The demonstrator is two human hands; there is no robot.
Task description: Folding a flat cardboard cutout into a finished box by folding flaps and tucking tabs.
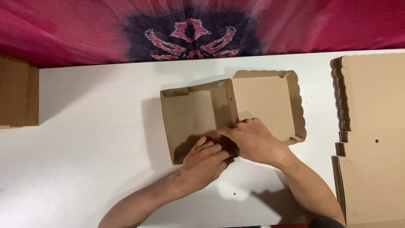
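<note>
Hands on a half-folded box.
Left hand (206, 158) and right hand (253, 141) press the box's (190, 114) near wall, centre frame; far walls stand, lid (263, 99) lies open.

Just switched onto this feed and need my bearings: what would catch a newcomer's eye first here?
The half-folded brown cardboard box at the middle of the white table, with the left hand and right hand pressing together on its near edge. Behind it, a vivid pink and dark purple tie-dye cloth spans the top. A stack of flat cardboard blanks lies at the right edge.
</note>
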